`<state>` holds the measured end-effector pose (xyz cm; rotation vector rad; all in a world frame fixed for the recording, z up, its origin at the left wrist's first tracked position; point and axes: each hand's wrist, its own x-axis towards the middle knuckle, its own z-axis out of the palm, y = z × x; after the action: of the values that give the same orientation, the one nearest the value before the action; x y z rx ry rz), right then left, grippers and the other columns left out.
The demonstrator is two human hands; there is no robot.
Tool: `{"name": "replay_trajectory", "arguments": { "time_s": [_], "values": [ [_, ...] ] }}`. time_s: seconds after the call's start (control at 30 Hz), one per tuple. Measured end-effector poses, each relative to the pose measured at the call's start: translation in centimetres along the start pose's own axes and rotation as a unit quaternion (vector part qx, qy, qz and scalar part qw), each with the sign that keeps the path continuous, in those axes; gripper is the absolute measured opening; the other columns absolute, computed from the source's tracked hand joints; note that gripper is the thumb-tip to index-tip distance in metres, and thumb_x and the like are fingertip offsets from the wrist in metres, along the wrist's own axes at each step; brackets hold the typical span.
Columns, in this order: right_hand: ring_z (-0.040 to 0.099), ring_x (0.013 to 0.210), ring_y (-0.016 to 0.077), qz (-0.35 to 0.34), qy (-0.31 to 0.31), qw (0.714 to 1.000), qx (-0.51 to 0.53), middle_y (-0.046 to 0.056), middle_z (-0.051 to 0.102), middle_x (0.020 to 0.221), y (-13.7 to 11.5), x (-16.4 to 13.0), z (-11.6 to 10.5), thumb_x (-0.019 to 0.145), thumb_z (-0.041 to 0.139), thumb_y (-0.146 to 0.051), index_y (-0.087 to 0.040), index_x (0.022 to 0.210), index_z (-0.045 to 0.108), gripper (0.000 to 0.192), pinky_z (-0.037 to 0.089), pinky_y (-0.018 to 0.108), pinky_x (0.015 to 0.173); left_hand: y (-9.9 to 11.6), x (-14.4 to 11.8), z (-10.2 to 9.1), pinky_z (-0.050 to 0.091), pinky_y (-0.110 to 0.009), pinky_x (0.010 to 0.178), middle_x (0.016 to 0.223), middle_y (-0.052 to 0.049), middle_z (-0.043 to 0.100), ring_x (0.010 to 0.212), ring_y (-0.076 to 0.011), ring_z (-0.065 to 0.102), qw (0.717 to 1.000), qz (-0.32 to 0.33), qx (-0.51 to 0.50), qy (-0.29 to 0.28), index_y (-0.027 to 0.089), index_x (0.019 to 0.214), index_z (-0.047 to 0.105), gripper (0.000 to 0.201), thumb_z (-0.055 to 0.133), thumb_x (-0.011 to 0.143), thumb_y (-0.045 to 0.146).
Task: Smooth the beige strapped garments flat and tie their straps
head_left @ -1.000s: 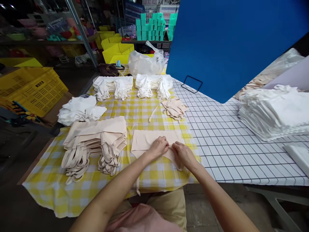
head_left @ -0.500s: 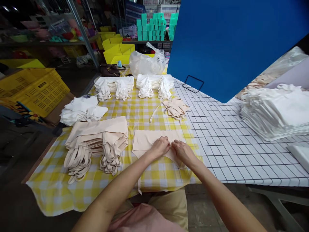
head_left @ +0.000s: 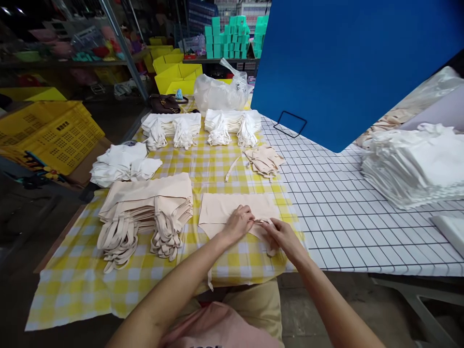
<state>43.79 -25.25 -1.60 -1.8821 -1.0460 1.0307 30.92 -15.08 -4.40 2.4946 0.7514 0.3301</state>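
A flat beige garment (head_left: 221,211) lies on the yellow checked cloth (head_left: 87,285) in front of me. My left hand (head_left: 238,223) rests on its lower middle, fingers pinched on a thin beige strap. My right hand (head_left: 286,235) grips the same strap a little to the right, so the strap runs taut between the two hands. To the left sits a tall stack of folded beige garments (head_left: 147,208) with their straps hanging over the front.
White garment stacks (head_left: 170,126), (head_left: 232,124) and a loose white pile (head_left: 121,164) lie farther back. A small beige pile (head_left: 264,162) is to the right, a big white stack (head_left: 413,164) on the grid cloth (head_left: 348,227), and a blue board (head_left: 344,63) behind.
My right hand has moved slightly right and toward me, away from the left hand, drawing the strap out between them. The left hand stays on the garment.
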Motion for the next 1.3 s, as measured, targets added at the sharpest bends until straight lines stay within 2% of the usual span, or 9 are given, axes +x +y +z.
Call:
{"name": "replay_trajectory", "arguments": {
  "time_s": [0.13,0.3,0.5,0.67,0.9,0.97,1.1,1.2,1.3],
  "values": [
    [0.052,0.063,0.0149,0.057,-0.047,0.975,0.211,0.002,0.058,0.066,1.3,-3.4,-0.8,0.068,0.062,-0.058,-0.017,0.070,0.059,0.042,0.041,0.026,0.061,0.0,-2.0,-0.1,0.043,-0.033,0.092,0.109,-0.007,0.057,0.103,-0.0206,0.048,0.999,0.047,-0.003,0.009,0.016,0.102,0.061,0.024,0.055,0.079,0.014],
    [0.053,0.094,0.0230,0.052,0.020,0.972,0.227,0.007,0.062,0.096,2.3,-5.7,-0.5,0.062,0.068,-0.058,-0.017,0.070,0.066,0.041,0.040,0.029,0.078,0.5,-3.3,0.1,0.036,-0.038,0.102,0.127,-0.010,0.049,0.117,-0.0225,0.042,0.998,0.047,0.043,0.008,0.016,0.118,0.051,0.038,0.053,0.080,0.017],
    [0.055,0.081,0.0214,0.070,0.022,0.954,0.290,0.004,0.059,0.070,2.2,-7.5,-0.2,0.062,0.069,-0.055,-0.019,0.069,0.063,0.038,0.042,0.031,0.076,0.7,-3.3,-0.2,0.033,-0.038,0.104,0.128,-0.011,0.049,0.119,-0.0229,0.041,0.997,0.041,0.067,-0.009,0.015,0.119,0.051,0.038,0.050,0.082,0.018],
    [0.053,0.091,0.0226,0.002,0.030,0.989,0.142,0.008,0.059,0.091,4.0,-8.7,0.2,0.072,0.061,-0.053,-0.018,0.078,0.067,0.036,0.042,0.033,0.081,1.0,-3.1,-0.1,0.032,-0.036,0.105,0.128,-0.010,0.049,0.121,-0.0221,0.040,0.997,0.036,0.072,-0.005,0.014,0.119,0.052,0.038,0.050,0.081,0.017],
    [0.052,0.095,0.0271,-0.075,0.225,0.969,-0.068,0.013,0.057,0.097,5.0,-11.3,1.8,0.079,0.050,-0.044,-0.019,0.095,0.059,0.031,0.040,0.043,0.085,-0.1,-5.6,-2.1,0.029,-0.035,0.108,0.139,-0.012,0.041,0.130,-0.0201,0.034,0.999,-0.005,0.027,-0.035,0.013,0.128,0.045,0.044,0.045,0.084,0.019],
    [0.055,0.087,0.0272,-0.044,0.164,0.985,-0.028,0.012,0.061,0.091,5.0,-12.1,3.5,0.078,0.052,-0.043,-0.020,0.090,0.061,0.027,0.042,0.042,0.080,-1.2,-7.1,-2.9,0.026,-0.036,0.110,0.139,-0.011,0.041,0.132,-0.0197,0.032,0.999,-0.036,0.034,-0.008,0.013,0.129,0.043,0.046,0.044,0.083,0.016],
    [0.060,0.084,0.0319,0.056,-0.081,0.987,0.125,0.007,0.068,0.084,4.4,-11.5,9.1,0.064,0.065,-0.051,-0.025,0.075,0.065,0.029,0.044,0.045,0.077,-2.8,-9.6,-3.5,0.022,-0.038,0.112,0.141,-0.010,0.039,0.134,-0.0198,0.028,0.996,-0.065,0.055,0.000,0.012,0.132,0.040,0.048,0.041,0.084,0.015],
    [0.057,0.099,0.0299,0.051,-0.123,0.975,0.177,-0.001,0.069,0.091,2.9,-10.1,13.4,0.063,0.064,-0.055,-0.031,0.080,0.065,0.030,0.041,0.043,0.087,-3.0,-10.7,-3.1,0.023,-0.039,0.111,0.143,-0.011,0.035,0.135,-0.0206,0.026,0.995,-0.061,0.071,-0.030,0.012,0.133,0.039,0.047,0.040,0.086,0.019],
    [0.062,0.078,0.0230,0.048,-0.170,0.961,0.213,-0.003,0.066,0.069,1.1,-9.7,15.2,0.068,0.058,-0.060,-0.029,0.067,0.063,0.032,0.045,0.036,0.076,-2.8,-11.5,-2.4,0.022,-0.041,0.111,0.146,-0.011,0.028,0.136,-0.0216,0.021,0.994,-0.051,0.094,-0.029,0.014,0.135,0.035,0.048,0.040,0.088,0.024]
  ]
}}
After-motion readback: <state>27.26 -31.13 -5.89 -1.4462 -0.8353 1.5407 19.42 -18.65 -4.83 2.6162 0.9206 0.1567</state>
